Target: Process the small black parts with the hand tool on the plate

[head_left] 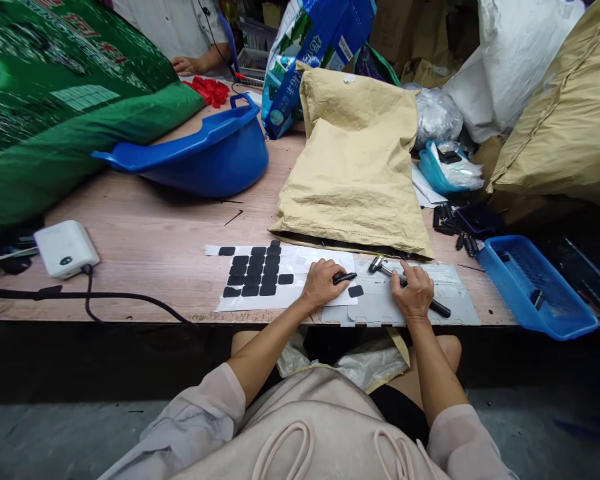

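Holding one hammer [439,308], one black piece [345,277]

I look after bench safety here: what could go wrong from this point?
The hammer in the right hand is close to the left hand, which pinches a small black piece; a stray blow might catch that hand. The blue tray sits at the front edge of the table, so a bump could tip it off.

A beige top [340,417] on show here, looped cords [311,440] down the front; pale greyish-pink sleeves [195,417], the left nicely creased, stopping near the elbows, and black clothing [403,410] peeking out below!
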A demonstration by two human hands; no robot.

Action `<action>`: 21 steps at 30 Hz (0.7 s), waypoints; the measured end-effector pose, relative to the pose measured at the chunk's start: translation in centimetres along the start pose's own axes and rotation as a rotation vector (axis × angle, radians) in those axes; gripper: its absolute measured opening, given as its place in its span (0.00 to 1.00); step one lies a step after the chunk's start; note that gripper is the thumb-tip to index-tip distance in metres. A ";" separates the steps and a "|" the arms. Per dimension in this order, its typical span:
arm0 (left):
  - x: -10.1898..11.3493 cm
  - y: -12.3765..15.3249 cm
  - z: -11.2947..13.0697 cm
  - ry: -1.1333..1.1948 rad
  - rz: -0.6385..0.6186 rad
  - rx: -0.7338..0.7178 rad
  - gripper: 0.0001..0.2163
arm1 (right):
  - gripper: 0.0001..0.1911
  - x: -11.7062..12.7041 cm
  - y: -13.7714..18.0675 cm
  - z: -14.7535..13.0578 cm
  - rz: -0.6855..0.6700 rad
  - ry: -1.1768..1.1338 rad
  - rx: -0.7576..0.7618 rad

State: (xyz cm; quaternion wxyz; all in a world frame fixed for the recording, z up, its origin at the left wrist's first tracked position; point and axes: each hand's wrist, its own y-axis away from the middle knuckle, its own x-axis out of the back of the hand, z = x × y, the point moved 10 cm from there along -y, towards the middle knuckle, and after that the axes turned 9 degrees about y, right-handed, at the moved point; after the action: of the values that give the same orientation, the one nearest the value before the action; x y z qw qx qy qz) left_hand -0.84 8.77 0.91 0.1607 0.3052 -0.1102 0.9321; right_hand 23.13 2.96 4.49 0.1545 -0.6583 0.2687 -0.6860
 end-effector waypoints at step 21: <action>-0.1 0.1 -0.2 -0.008 0.004 0.000 0.05 | 0.36 0.4 0.0 0.3 -0.013 -0.088 -0.033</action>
State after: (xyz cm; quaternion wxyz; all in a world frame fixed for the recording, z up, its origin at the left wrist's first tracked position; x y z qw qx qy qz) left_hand -0.86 8.72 0.70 0.1582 0.3087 -0.1113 0.9313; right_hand 23.38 2.71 4.82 0.1507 -0.6919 0.2685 -0.6530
